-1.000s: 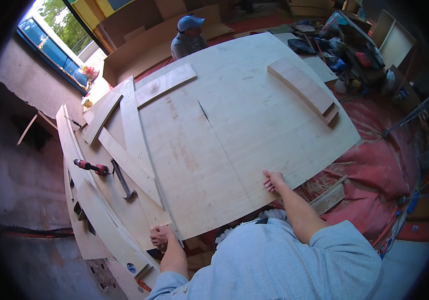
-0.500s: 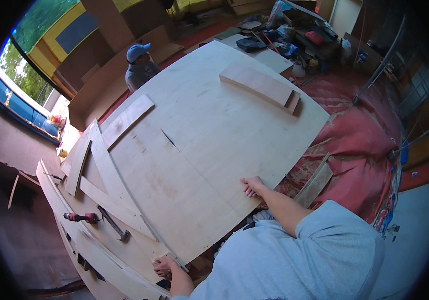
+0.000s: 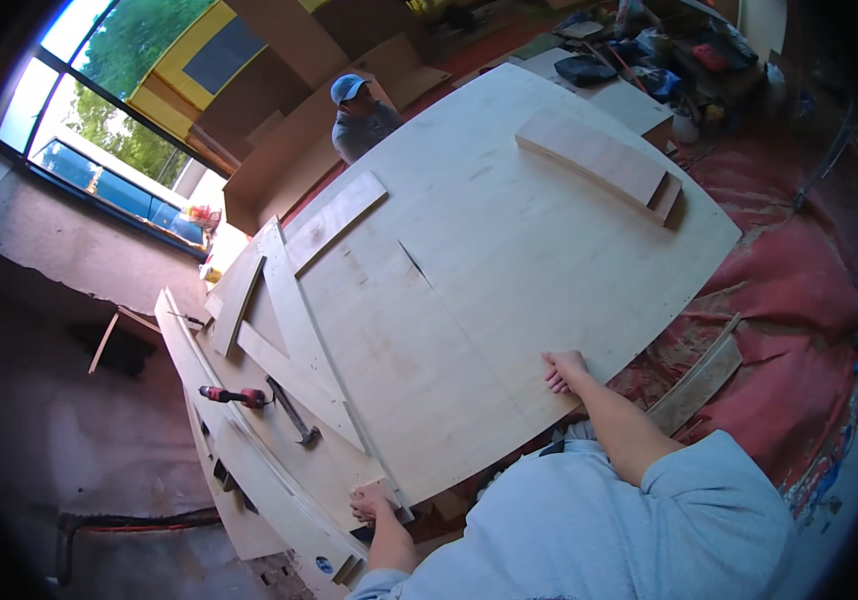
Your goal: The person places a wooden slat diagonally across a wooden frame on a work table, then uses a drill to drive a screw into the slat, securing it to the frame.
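A large pale plywood sheet point(image 3: 469, 300) lies in front of me, with a dark slit and a faint line across it. My right hand point(image 3: 563, 372) rests near its front edge, fingers curled into a fist with nothing visible inside. At the sheet's near left corner, my left hand point(image 3: 373, 501) is closed over the near end of a long plywood strip point(image 3: 314, 345) that runs along the left edge. Its fingertips are partly hidden. Left of the strip lie a claw hammer point(image 3: 294, 412) and a red-and-black cordless drill point(image 3: 233, 396).
Short stacked boards point(image 3: 594, 160) sit at the sheet's far right, another board point(image 3: 341, 220) at far left. A co-worker in a blue cap point(image 3: 359, 120) is beyond the far edge. Red sheeting point(image 3: 779, 290) covers the floor right, with a loose plank point(image 3: 699, 380). Clutter point(image 3: 649, 70) lies behind.
The whole view has shifted, so the scene sits farther right and a little lower in the picture. Both hands keep their places on the sheet and strip.
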### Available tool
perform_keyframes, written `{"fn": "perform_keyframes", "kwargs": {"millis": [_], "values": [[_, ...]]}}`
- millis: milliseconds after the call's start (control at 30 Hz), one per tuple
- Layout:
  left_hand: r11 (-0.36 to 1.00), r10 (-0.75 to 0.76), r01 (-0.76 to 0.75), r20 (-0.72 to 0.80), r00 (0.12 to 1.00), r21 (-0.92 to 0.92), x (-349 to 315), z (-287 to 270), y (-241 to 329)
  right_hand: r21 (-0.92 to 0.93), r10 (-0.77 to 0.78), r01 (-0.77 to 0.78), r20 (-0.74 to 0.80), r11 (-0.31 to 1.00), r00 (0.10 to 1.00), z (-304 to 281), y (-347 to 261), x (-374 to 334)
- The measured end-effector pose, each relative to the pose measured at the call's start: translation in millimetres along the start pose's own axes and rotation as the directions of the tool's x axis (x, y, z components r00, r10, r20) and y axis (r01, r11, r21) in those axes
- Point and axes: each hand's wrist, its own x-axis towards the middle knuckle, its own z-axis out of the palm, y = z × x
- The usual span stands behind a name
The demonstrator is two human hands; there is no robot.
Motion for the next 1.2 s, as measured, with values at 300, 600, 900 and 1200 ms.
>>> {"fn": "perform_keyframes", "kwargs": {"millis": [300,600,900,1200], "values": [[0.942,0.294,-0.316,0.176,0.940,0.116,10,-42,-15,0.027,-0.026,0.025,0.036,0.999,0.999,-5,6,5],[0.701,0.556,0.190,0.694,0.458,-0.687,-111,-75,110,0.100,-0.540,0.535,0.276,0.839,0.795,50,-80,-97],[0.004,0.949,0.467,0.150,0.276,-0.884,-305,-205,287,0.116,-0.991,0.993,0.133,-0.006,-0.022,76,-196,-281],[-0.094,0.992,0.181,-0.108,-0.070,-0.979,-402,-207,282,0.305,-0.985,0.952,0.165,-0.002,-0.055,79,-177,-279]]}}
